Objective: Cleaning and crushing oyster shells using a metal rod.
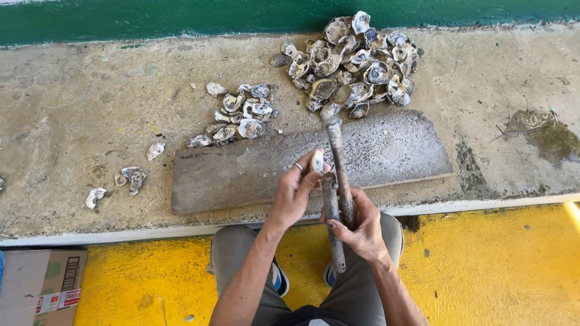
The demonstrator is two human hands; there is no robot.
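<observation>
My left hand (pixel 296 192) pinches a small pale oyster shell (pixel 316 160) between thumb and fingers, over the near edge of a worn wooden board (pixel 386 151). My right hand (pixel 361 224) grips two long grey crusted metal tools (pixel 337 181), one pointing up past the shell toward the shell heaps, the other hanging down between my knees. The shell sits right beside the upright tool's shaft.
A large heap of oyster shells (pixel 350 63) lies behind the board, a smaller heap (pixel 238 115) to its left, and loose shells (pixel 130 178) further left on the concrete ledge (pixel 78 108). Green wall behind. Yellow floor (pixel 495 265) below, cardboard box (pixel 39 290) at lower left.
</observation>
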